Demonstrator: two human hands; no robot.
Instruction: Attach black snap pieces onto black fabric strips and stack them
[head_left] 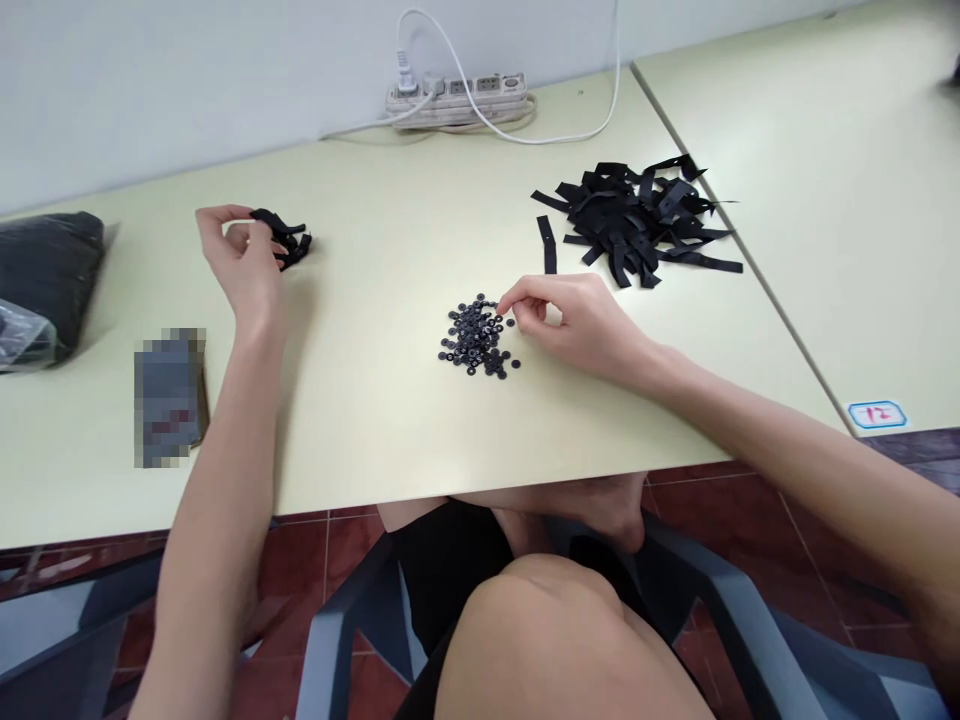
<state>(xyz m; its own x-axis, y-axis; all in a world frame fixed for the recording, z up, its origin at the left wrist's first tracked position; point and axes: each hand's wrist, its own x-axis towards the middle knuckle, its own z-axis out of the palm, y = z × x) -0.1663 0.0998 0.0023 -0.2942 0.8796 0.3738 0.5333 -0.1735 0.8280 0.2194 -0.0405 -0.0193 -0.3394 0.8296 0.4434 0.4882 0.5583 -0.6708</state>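
At the left of the table my left hand (247, 250) is bent at the wrist, with its fingers closed on a black fabric strip (271, 222). More short black pieces (298, 248) lie bunched directly under and beside those fingertips. Near the middle, a loose pile of small round black snap buttons (474, 335) with holes in their centres is spread on the tabletop. My right hand (574, 310) reaches to the right edge of this pile, thumb and forefinger curled into a pinch. Whatever sits between those fingertips is too small to make out.
A heap of black fabric strips (630, 220) lies at the back right, one strip (547, 245) apart from it. A power strip (457, 100) with white cables stands by the wall. At left are a black plastic-wrapped bundle (52, 280) and a blurred-out flat object (169, 400).
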